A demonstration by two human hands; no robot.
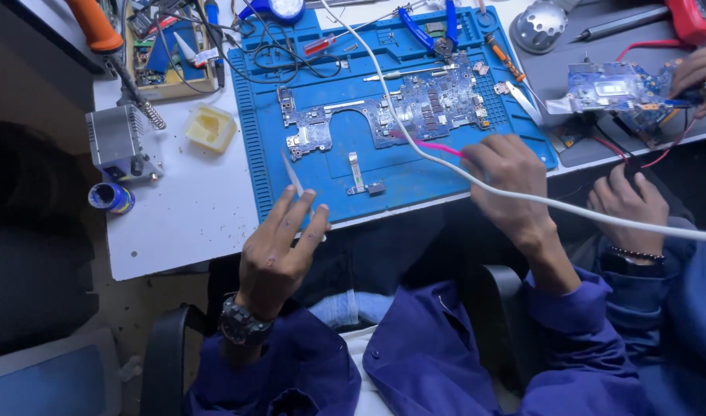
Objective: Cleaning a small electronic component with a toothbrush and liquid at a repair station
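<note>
Your left hand (274, 254) pinches tweezers (293, 176) at mat's (414, 181) 7 o'clock; right grip (507, 181) clamps pink tool (437, 146) by the circuit board (384, 112), mid-mat. Board bare, rework looks ongoing, reassembly left.

Counted on the bench: 2 circuit boards, i.e. 1 large notched board (384, 115) on the blue mat (260, 154) and 1 smaller board (611, 88) at right; 1 mat, 1 tweezers (293, 173), 1 white cable (414, 146), 1 small flex part (357, 171). 4 hands are seen: wearer's left hand (276, 250), right hand (511, 181), plus 2 of a co-worker (626, 200) (695, 69). Also noted: 1 yellow tray (211, 127), 1 blue tin (110, 197), 1 wristwatch (241, 322).
</note>
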